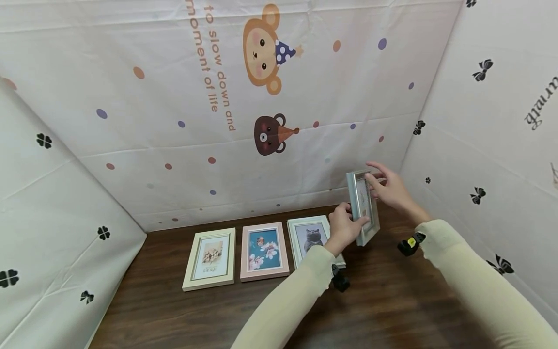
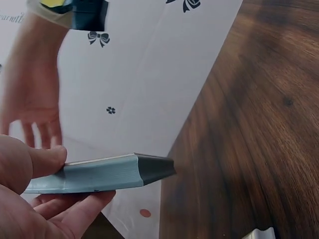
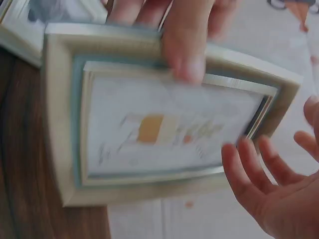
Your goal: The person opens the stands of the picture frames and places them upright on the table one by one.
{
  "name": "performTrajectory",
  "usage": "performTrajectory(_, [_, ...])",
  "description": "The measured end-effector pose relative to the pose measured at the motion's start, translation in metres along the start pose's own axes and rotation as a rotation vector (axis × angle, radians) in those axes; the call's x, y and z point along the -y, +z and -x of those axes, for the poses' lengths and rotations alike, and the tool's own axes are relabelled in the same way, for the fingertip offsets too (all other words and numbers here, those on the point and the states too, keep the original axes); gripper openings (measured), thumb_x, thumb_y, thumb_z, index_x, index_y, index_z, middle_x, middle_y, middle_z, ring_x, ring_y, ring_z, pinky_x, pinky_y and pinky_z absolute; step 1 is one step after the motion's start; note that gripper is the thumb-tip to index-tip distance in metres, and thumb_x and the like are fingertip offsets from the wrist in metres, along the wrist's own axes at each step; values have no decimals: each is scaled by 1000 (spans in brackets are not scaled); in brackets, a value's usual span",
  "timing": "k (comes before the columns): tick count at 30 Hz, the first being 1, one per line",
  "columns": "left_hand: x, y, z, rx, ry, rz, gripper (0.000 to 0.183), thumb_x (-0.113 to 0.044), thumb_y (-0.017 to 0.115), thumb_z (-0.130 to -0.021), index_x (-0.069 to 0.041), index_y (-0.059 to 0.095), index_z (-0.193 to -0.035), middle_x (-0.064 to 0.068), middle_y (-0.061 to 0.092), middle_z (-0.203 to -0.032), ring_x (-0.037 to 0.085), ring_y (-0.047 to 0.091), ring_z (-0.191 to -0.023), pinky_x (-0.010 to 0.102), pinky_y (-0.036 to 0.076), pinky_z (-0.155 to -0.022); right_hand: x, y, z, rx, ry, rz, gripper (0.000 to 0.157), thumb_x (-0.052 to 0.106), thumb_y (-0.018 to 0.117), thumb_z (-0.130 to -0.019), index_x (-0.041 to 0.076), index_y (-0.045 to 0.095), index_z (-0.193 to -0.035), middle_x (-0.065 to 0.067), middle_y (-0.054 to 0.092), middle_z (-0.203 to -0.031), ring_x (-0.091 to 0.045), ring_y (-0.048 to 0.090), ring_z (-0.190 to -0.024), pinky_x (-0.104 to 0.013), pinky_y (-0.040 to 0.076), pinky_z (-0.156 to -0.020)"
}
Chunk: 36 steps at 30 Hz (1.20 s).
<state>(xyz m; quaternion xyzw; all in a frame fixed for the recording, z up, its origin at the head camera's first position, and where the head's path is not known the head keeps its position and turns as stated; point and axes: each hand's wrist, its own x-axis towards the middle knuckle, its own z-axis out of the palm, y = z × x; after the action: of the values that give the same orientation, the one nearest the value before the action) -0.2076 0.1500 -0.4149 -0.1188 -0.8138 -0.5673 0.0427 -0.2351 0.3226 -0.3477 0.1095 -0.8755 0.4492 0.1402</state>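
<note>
Between fingers (image 2: 88, 205) and thumb (image 2: 47, 162) of the left hand (image 1: 344, 228), held the blue picture frame (image 1: 363, 198) tilted in the air over the table (image 1: 392, 295), right of the cat picture (image 1: 311, 237). Held the right hand (image 1: 387, 190) close by, with fingers parted; could not tell whether touching. Seemed best to grip only the rim (image 3: 60, 124), keep thumbs off the inner picture (image 3: 169, 128) and steady both ends.

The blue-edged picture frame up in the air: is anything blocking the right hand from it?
No, nothing visible stands between the right hand and the blue-edged picture frame. The left hand grips the frame by its opposite long edge, out of the way.
</note>
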Motion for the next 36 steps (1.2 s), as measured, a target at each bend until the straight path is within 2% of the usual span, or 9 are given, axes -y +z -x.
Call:
performTrajectory(3, [4,-3,-1,31,-11,35,35,-24,86,-86,-8,67,-110,5,73,-92,12,70,-78,26,57,-61,-12,-6,2,-13,35,90,57,25,50,-110,8,31,-161,-38,50,-138,-56,59,-112,-50,60,-80])
performTrajectory(6, [8,-6,-1,75,-34,107,34,-22,84,-88,-10,66,-114,6,74,-99,13,73,-86,29,59,-66,-24,-10,5,17,69,155,62,20,50,-109,1,22,-161,-42,40,-146,-61,51,-122,-64,52,-91])
performTrajectory(8, [10,-8,-2,100,-46,158,31,-19,83,-89,-12,66,-114,6,75,-103,14,73,-91,30,60,-70,-31,-11,7,46,80,178,64,18,50,-109,-2,19,-161,-43,35,-149,-62,47,-127,-66,49,-95])
performTrajectory(14, [19,-14,-4,142,-66,288,24,-10,81,-90,-12,66,-109,8,77,-102,17,75,-93,34,60,-73,-44,-13,14,102,138,158,62,17,50,-109,-5,20,-160,-44,44,-141,-60,49,-126,-57,58,-86])
performTrajectory(17, [23,-16,-5,155,-71,306,24,-10,80,-91,-12,66,-110,8,77,-101,18,75,-90,36,61,-73,-48,-12,15,117,158,182,61,16,51,-109,-8,23,-158,-44,50,-135,-58,54,-121,-50,60,-80])
performTrajectory(22, [27,-18,-6,171,-70,296,24,-11,79,-91,-13,67,-111,8,78,-102,17,75,-90,36,61,-74,-56,-10,15,124,153,228,56,10,53,-107,-10,31,-154,-40,57,-126,-51,61,-113,-42,58,-75])
performTrajectory(26, [29,-18,-6,171,-76,284,24,-11,79,-92,-13,67,-113,8,77,-102,17,75,-90,36,61,-74,-60,-10,16,119,158,202,54,8,54,-106,-8,33,-154,-39,58,-123,-48,63,-107,-38,58,-69])
performTrajectory(32, [32,-17,-7,162,-79,224,25,-14,78,-93,-13,68,-116,8,77,-105,18,75,-93,36,61,-75,-64,-10,17,100,170,176,50,8,55,-106,-4,38,-152,-37,59,-122,-46,64,-104,-38,59,-67])
performTrajectory(36, [34,-17,-8,150,-92,174,29,-16,77,-94,-12,68,-121,9,75,-111,20,73,-100,38,61,-78,-68,-8,19,75,184,158,51,7,56,-106,-3,38,-153,-36,59,-122,-45,64,-103,-38,60,-67])
